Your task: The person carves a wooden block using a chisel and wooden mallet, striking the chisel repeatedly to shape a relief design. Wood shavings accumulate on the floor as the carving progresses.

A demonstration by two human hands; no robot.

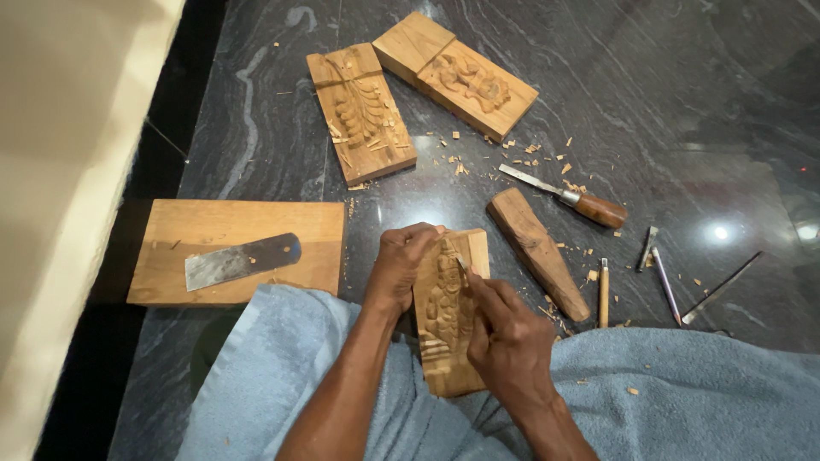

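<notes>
A: Nearest?

B: Blue towel (683, 401) over the lap. On it, carved panel (444, 316), lengthwise, far end out over the floor.

A: Grips?

B: Left hand (400, 265) wrapped round the panel's left edge near the far end, fingers curled tight against the wood. Right hand (506, 337) pressed on the right side, pinching a small chisel (461, 263), tip touching the carved face just beside the left fingers.

A: Beyond?

B: Left, flat board (171, 226) bearing a wide blade (242, 260). Right, mallet (538, 252), thin tools (658, 265), shavings scattered. Farther, wood-handled chisel (568, 198). Farthest, two more carved blocks (360, 111), side by side on dark stone floor (683, 102).
</notes>
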